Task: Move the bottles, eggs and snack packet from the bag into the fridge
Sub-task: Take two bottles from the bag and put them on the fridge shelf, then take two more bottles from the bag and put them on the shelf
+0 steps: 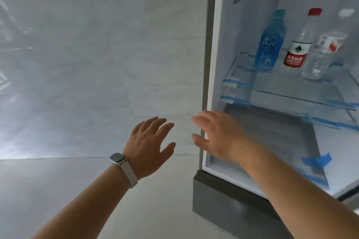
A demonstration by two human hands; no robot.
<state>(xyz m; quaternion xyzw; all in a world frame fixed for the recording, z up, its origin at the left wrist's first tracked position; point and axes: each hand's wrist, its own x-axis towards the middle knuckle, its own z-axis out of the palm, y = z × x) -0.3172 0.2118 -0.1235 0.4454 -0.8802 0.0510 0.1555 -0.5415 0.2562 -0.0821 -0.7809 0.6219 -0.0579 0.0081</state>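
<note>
Both empty, fingers spread: left hand [149, 145] and right hand [219, 137] low-left of fridge [211, 64], right nearer; three upright bottles [295, 52] on shelf [291, 83] up-right, bag out of frame.

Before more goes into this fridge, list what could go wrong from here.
1. The clear bottle stands nearest the front edge of the glass shelf; a reach past it may topple it.
2. The blue bottle and red-capped bottle crowd that shelf, so adding more may knock them.
</note>
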